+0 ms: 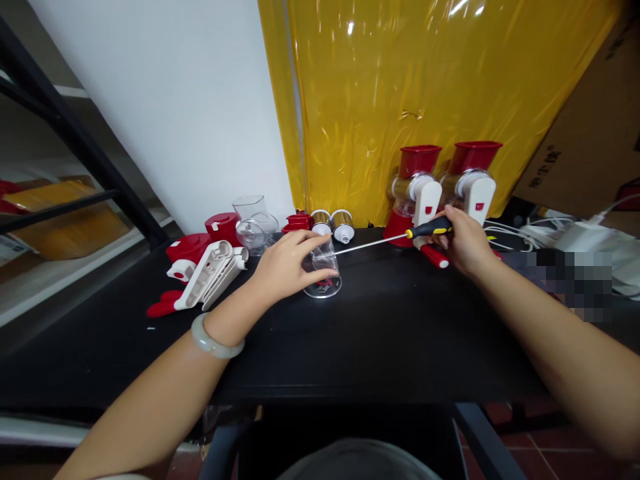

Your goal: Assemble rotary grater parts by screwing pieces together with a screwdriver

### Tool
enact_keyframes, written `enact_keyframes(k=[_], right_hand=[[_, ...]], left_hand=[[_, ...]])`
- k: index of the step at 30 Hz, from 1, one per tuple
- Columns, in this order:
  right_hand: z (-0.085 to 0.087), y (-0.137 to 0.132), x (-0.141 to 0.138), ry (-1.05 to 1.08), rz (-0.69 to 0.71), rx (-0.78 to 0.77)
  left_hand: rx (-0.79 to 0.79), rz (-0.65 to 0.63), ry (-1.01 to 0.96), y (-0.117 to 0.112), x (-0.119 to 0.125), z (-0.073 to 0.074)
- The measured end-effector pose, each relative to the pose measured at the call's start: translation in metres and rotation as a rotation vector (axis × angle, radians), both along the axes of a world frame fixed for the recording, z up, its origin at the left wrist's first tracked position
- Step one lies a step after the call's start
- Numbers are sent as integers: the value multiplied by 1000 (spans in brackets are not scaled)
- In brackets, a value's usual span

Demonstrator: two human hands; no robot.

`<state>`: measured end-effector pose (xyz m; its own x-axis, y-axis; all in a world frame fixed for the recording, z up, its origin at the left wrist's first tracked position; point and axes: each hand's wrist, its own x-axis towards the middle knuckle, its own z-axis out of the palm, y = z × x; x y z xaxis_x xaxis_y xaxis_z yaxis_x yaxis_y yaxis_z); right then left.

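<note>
left hand clamped round clear plastic cup on black table, right hand gripping screwdriver, tip at cup

A plain white wall stood behind the black counter, beside a glossy yellow plastic sheet that caught glints of light. A dark metal rack rose on the left. A cardboard box leaned at the far right, above white cables. Red floor tiles showed below the counter.
</note>
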<state>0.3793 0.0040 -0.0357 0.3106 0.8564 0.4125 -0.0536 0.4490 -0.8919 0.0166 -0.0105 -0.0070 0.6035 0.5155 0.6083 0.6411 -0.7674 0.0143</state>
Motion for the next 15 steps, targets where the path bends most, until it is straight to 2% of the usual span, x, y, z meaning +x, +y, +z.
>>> enact_keyframes(k=[15], right_hand=[[5, -4, -4, 33, 51, 4]], left_hand=[[-28, -78, -64, 4, -1, -1]])
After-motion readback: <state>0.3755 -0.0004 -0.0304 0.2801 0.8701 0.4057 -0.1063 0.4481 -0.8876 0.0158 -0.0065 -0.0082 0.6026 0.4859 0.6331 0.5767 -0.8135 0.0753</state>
